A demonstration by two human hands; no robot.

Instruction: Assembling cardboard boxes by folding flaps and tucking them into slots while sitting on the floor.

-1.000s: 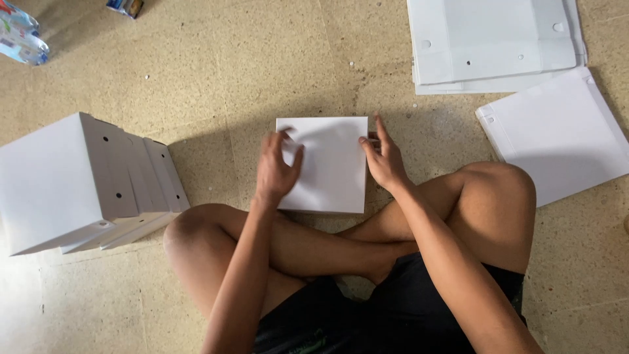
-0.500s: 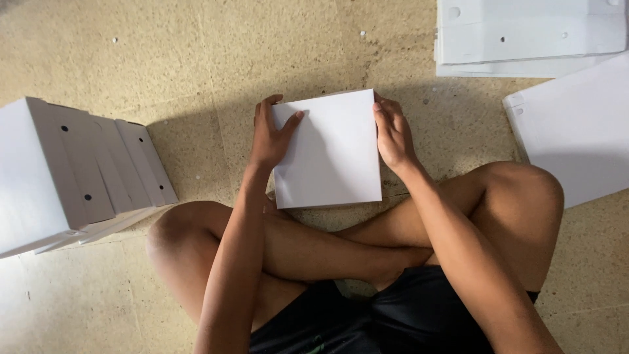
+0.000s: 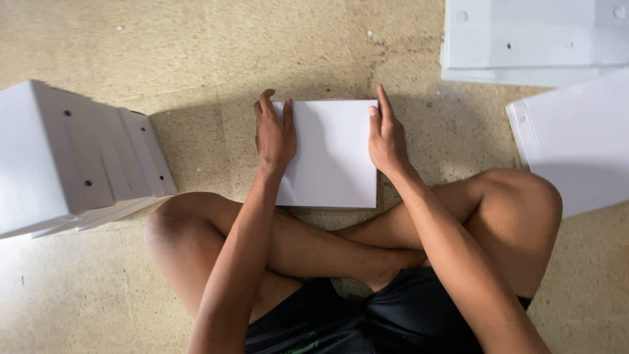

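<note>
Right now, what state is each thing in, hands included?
White sheet: flat on the floor, pressed at both side edges.
Left hand: flat on the sheet's left edge.
Right hand: on its right edge.
Folded white boxes: stacked, leaning, at left.
Flat white sheets: piled at upper right.

The folded white box (image 3: 331,154) appeared smooth, matt cardboard; the floor (image 3: 196,59) was rough, speckled, matt concrete.

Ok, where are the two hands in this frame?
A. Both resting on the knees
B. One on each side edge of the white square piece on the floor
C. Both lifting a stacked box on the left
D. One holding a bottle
B: the left hand and right hand lie flat on opposite side edges of the white square piece on the floor.
</note>
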